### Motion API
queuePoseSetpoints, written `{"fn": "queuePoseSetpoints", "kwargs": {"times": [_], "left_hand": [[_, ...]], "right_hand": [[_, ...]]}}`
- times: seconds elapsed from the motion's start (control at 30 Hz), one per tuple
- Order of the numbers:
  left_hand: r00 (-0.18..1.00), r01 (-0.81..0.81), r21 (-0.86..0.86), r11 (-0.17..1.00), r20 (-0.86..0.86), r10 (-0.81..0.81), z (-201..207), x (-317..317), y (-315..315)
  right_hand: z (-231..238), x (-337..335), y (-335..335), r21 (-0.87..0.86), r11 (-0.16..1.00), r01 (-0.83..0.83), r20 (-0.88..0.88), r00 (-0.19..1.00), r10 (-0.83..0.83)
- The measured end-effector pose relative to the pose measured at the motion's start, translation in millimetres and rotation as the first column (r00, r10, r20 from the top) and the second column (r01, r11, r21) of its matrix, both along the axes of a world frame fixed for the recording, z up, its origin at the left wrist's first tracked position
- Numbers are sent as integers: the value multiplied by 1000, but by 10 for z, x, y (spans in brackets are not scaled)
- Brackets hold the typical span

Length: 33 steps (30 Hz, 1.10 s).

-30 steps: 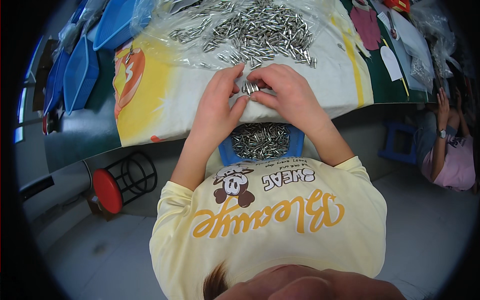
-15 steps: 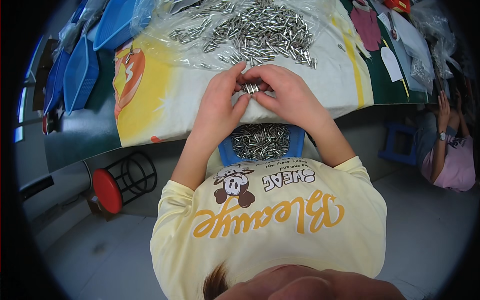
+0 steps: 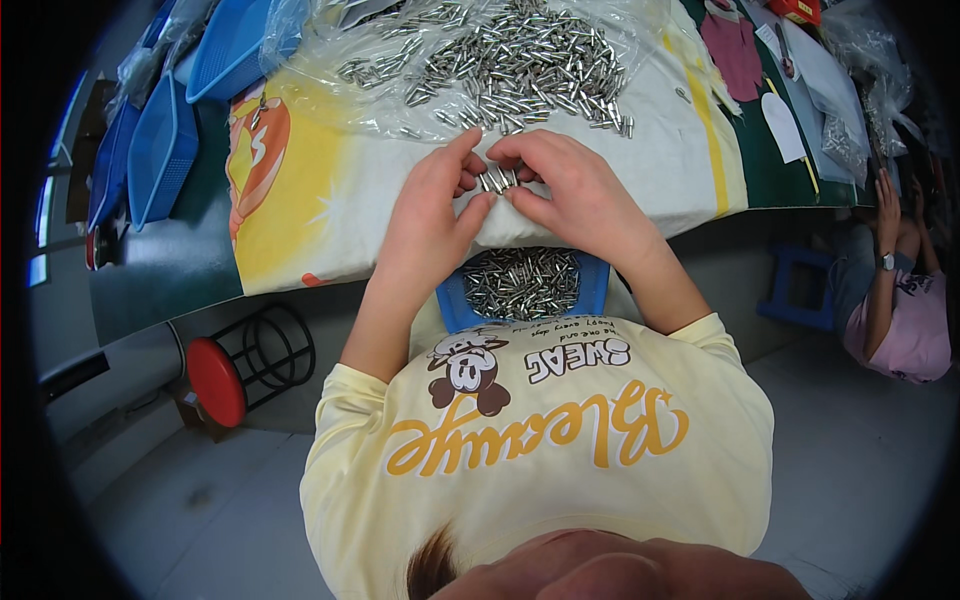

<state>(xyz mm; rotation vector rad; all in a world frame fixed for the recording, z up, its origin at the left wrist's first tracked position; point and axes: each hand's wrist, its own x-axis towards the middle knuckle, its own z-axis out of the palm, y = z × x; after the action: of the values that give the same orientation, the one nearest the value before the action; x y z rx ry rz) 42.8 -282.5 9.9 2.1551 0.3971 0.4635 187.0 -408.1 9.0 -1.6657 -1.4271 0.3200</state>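
Note:
Several small metal pins [image 3: 497, 180] stand side by side in a short row between my two hands, above the cloth [image 3: 640, 185]. My left hand [image 3: 437, 195] has its thumb and fingers closed on the row's left end. At the right end, my right hand [image 3: 568, 185] grips the row between thumb and bent fingers. A big heap of similar silvery pins [image 3: 530, 65] lies on clear plastic just beyond my fingers. Below the table edge, a blue basket [image 3: 452, 306] in front of my body holds many more pins.
Blue plastic baskets [image 3: 163, 150] stand at the table's left. A dark pink glove [image 3: 733, 50], papers and plastic bags lie at the right. A red round stool [image 3: 215, 382] is on the floor to the left. Another person [image 3: 900, 310] sits at the far right beside a blue stool [image 3: 800, 288].
The row of pins has tilted and fanned out slightly between my fingertips. My left fingers have shifted a little; the heap and basket look the same.

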Motion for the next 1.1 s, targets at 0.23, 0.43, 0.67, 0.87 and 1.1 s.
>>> {"fn": "queuePoseSetpoints", "kwargs": {"times": [0.23, 0.43, 0.67, 0.87, 1.1], "left_hand": [[1000, -13, 34, 999, 26, 12, -22, 9, -66], [999, -16, 67, 998, 41, 14, -55, 39, -61], [1000, -10, 76, 997, 19, 9, -39, 42, -50], [999, -31, -104, 994, 1, 32, -1, 52, -36], [997, -54, -76, 996, 59, 59, -96, 60, -73]], "right_hand": [[5, 33, 1, 8, 1000, -10, -12, 1000, 10], [19, 58, 16, 0, 999, -51, 28, 998, 51], [28, 53, 3, -26, 998, -49, -11, 999, 49], [-10, 37, -28, -68, 997, 36, -212, 976, -50], [-15, -20, -7, -90, 994, 54, -228, 971, -73]]}}
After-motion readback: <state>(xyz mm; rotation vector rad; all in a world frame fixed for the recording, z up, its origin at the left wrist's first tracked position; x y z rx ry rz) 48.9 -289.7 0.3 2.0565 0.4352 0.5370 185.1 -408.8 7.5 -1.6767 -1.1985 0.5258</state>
